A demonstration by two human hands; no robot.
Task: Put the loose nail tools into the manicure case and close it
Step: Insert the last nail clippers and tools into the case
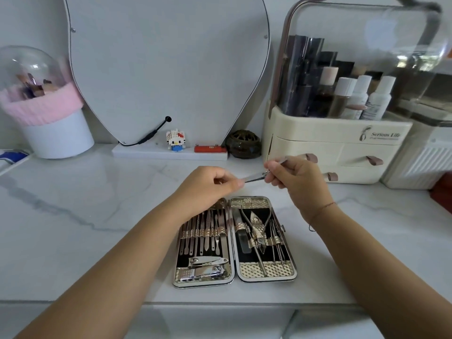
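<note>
On the marble bench side, the left hand pinches one end of a slim metal nail tool held in the air. The right hand has its fingers clamped on the other end. Just below, the manicure case lies open on the bench.

White marble counter, open manicure case, cream cosmetics organiser, mirror base, perhaps an incense burner

Home vanity corner: white marble-look surface, tall curved frameless mirror, cream plastic clear-domed cosmetics organiser, pink-trimmed brush holder.
</note>
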